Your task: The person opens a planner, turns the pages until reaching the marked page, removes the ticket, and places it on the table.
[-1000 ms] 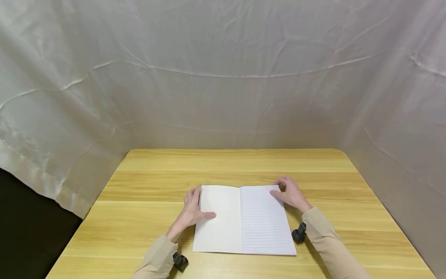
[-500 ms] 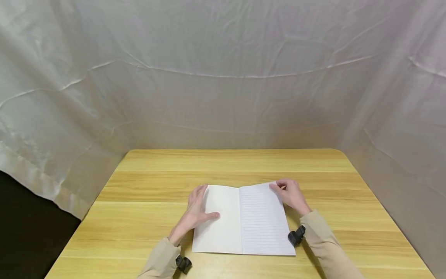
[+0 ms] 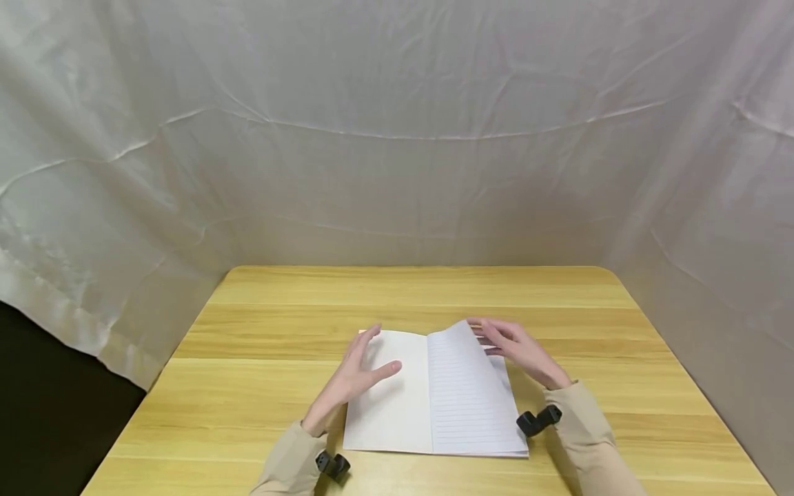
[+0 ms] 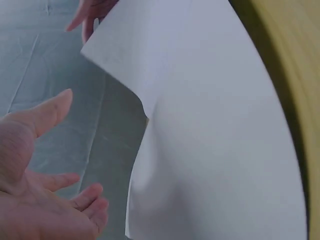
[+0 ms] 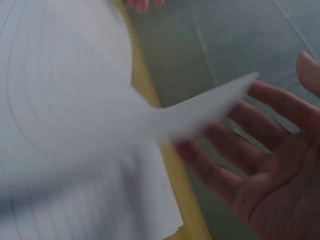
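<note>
Right-hand grip point(image 3: 517, 346), fingers extended and pinching nothing, backed the lifted, lined white page point(image 3: 462, 379), seemingly propping it, while the left-hand grip point(image 3: 351, 380) hung spread and empty above the opened white paper notebook point(image 3: 397, 424), lower centre on the yellow wood-grain tabletop point(image 3: 403, 296).

Wood-grain tbl point(image 3: 298, 286) has grey cloth point(image 3: 397, 186) behind & beside it, w/ unclear dark patch point(image 3: 49, 413) lower L.
</note>
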Demonstrator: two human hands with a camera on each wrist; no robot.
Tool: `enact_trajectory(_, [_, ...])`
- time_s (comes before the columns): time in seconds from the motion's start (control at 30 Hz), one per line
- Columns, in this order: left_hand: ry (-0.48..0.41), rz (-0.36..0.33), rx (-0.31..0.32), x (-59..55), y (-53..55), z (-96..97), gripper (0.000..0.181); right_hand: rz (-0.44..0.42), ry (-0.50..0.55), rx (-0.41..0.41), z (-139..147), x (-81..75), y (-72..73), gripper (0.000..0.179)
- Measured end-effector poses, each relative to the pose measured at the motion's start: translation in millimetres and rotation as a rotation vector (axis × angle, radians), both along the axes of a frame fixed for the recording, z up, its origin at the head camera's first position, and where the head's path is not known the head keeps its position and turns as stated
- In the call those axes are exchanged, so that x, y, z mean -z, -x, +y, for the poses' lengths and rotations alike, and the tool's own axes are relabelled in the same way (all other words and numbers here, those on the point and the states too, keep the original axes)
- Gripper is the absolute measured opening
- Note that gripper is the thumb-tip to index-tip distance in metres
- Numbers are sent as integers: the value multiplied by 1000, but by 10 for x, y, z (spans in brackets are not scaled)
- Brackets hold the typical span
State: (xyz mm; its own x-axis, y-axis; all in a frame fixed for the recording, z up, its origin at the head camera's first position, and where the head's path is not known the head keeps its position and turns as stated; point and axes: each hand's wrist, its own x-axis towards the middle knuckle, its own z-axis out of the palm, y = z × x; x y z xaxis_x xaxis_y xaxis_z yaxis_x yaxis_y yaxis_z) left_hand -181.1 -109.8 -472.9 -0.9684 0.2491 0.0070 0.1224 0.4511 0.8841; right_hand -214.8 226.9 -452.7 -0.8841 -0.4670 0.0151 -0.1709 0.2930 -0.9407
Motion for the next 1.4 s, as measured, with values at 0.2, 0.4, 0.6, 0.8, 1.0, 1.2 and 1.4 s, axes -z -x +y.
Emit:
enact_trajectory(0.2, [-129, 23, 90, -1, 31, 57, 79, -112, 4, -227, -13, -98, -101, 53])
enact_trajectory(0.4, [-209, 17, 139, -20, 44, 84, 73, -100, 24, -313, -56, -83, -157, 47])
enact_trajectory(0.6, [-299, 1, 214, -18, 63, 120, 67, -46, 24, -313, -105, -37, -185, 44])
enact_trajectory(0.8, [-364, -46, 246, -10, 68, 162, 55, -31, 28, -290, -217, 6, -213, 41])
enact_trajectory(1.0, [-376, -60, 235, -24, 59, 184, 50, 4, -4, -272, -327, 45, -229, 40])
enact_trajectory(1.2, [-337, -64, 185, -37, 66, 146, 48, 45, -48, -247, -437, 64, -237, 39])
enact_trajectory(1.4, [-314, -96, 91, -27, 72, 71, 49, 83, -63, -228, -469, 125, -229, 41])
